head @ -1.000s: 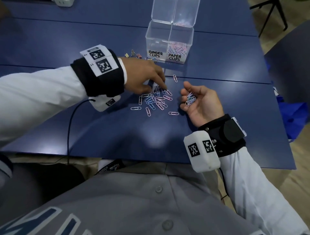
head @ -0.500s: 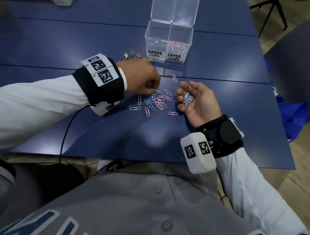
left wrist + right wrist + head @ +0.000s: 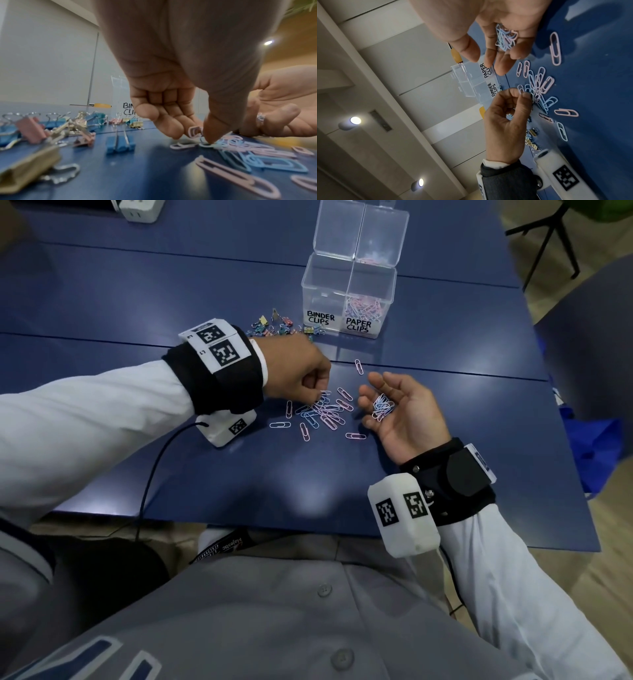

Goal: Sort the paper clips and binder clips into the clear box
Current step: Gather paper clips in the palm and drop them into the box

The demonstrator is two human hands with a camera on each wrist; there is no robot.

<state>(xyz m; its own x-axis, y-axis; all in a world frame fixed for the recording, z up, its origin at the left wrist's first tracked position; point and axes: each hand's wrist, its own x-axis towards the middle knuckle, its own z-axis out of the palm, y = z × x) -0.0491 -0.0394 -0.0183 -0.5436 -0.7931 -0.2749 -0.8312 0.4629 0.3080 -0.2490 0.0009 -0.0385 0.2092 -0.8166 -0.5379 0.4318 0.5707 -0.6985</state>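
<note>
Pink and blue paper clips (image 3: 322, 414) lie in a loose pile on the blue table (image 3: 171, 302). My left hand (image 3: 320, 397) is at the pile's left edge with curled fingers, and its thumb and fingertips (image 3: 208, 136) pinch a clip. My right hand (image 3: 400, 412) lies palm up just right of the pile, cupping a small bunch of paper clips (image 3: 383, 407) in relaxed fingers (image 3: 498, 63). The clear box (image 3: 322, 285) stands behind with its lid up. Its right compartment, labelled paper clips (image 3: 364, 306), holds several. Binder clips (image 3: 281, 325) lie left of the box.
One stray paper clip (image 3: 358, 367) lies between the pile and the box. A white power strip (image 3: 140, 207) sits at the table's far left edge. A blue bag (image 3: 596, 440) and a chair are off the table's right side.
My left hand's fingers have curled from reaching across the pile into a pinch at its left edge. The right hand has shifted slightly left, nearer the pile, still cupping its clips.
</note>
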